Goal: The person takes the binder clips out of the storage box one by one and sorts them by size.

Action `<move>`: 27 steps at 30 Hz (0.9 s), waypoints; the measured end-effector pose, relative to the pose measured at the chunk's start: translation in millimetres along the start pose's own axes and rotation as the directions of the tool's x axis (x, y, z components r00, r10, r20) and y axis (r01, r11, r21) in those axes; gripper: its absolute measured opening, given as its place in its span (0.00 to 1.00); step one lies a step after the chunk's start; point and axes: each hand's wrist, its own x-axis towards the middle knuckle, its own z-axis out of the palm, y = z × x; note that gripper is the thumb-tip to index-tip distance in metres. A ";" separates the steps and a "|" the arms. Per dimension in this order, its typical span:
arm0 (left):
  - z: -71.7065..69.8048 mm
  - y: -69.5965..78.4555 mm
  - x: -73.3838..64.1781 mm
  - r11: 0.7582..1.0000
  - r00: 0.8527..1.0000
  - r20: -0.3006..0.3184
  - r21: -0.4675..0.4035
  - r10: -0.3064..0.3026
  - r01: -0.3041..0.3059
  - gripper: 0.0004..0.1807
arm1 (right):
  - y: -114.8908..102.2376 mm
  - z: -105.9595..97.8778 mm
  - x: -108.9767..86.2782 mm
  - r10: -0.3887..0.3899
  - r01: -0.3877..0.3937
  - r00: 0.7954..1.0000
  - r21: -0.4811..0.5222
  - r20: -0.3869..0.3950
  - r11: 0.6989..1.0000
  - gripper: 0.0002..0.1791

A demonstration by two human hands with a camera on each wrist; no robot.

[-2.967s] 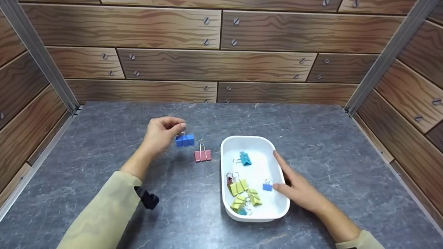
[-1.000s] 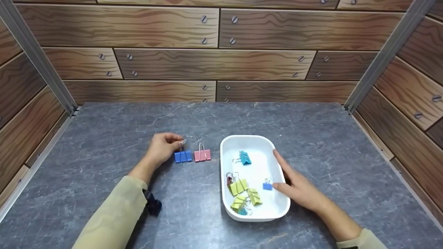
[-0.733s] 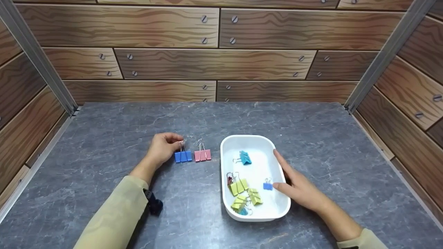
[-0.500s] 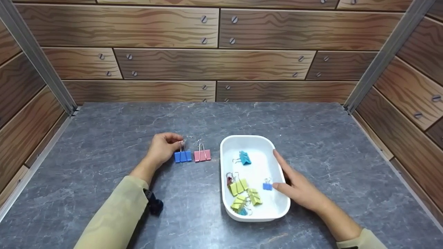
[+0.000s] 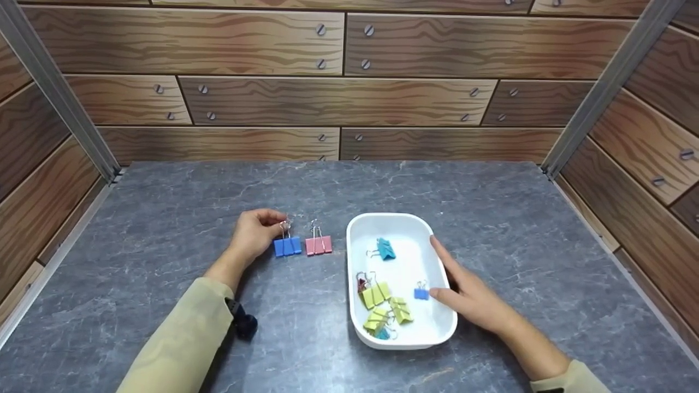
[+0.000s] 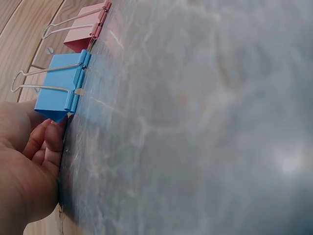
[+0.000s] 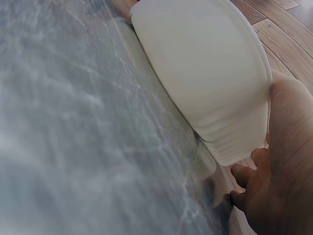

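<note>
My left hand (image 5: 254, 232) is at a blue binder clip (image 5: 288, 246), its thumb and fingertips pinching at the wire handles. That clip stands on the grey tabletop, jaw edge down, handles up. Right beside it, a small gap away, a pink binder clip (image 5: 318, 245) stands the same way; both show in the left wrist view, the nearer clip (image 6: 61, 83) partly hiding the thumb. My right hand (image 5: 472, 297) grips the side of a white plastic tub (image 5: 402, 339), thumb over the rim and fingers along the outer wall. In the right wrist view the tub's wall (image 7: 205, 63) shows.
Inside the tub lie several more binder clips: a teal one (image 5: 386, 249) at the far end, yellow-green ones (image 5: 375, 295) toward the near left, and a small blue one (image 5: 421, 294) by my right thumb. Wood-patterned panels (image 5: 262, 101) wall in the tabletop (image 5: 306, 327).
Three seconds ago my left hand held the blue clip in the air, farther back. It came down beside the pink clip and has stayed there over the last second. The right hand stays put.
</note>
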 end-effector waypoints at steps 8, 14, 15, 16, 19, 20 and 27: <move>-4.8 2.4 -2.9 1.000 1.000 -0.015 -0.018 0.006 -0.006 0.08 | 1.3 1.1 1.3 0.040 -0.040 0.999 0.011 0.006 0.999 0.51; -16.3 11.0 -6.9 0.998 0.997 -0.074 -0.052 0.015 -0.018 0.10 | 1.1 0.5 0.6 0.032 -0.032 0.999 -0.005 0.000 0.999 0.50; -19.2 14.7 -8.3 0.998 0.996 -0.088 -0.064 0.012 -0.018 0.10 | 1.0 0.5 0.6 0.029 -0.029 1.000 -0.007 -0.001 1.000 0.50; -22.0 18.9 -9.5 0.997 0.995 -0.102 -0.074 0.013 -0.021 0.10 | 0.9 0.7 0.6 0.026 -0.026 1.000 -0.007 -0.001 1.000 0.50; -29.7 35.2 -14.4 0.995 0.991 -0.130 -0.090 0.027 -0.039 0.10 | 1.1 1.1 0.8 0.026 -0.026 1.000 -0.001 -0.001 1.000 0.50; -31.3 41.1 -16.2 0.994 0.990 -0.134 -0.092 0.039 -0.052 0.11 | 1.4 1.2 0.8 0.027 -0.027 1.000 0.002 0.000 1.000 0.50; -22.4 87.1 -37.1 0.962 0.966 -0.141 -0.139 0.216 -0.236 0.11 | 1.6 0.5 1.0 0.030 -0.030 1.000 -0.031 -0.007 0.999 0.51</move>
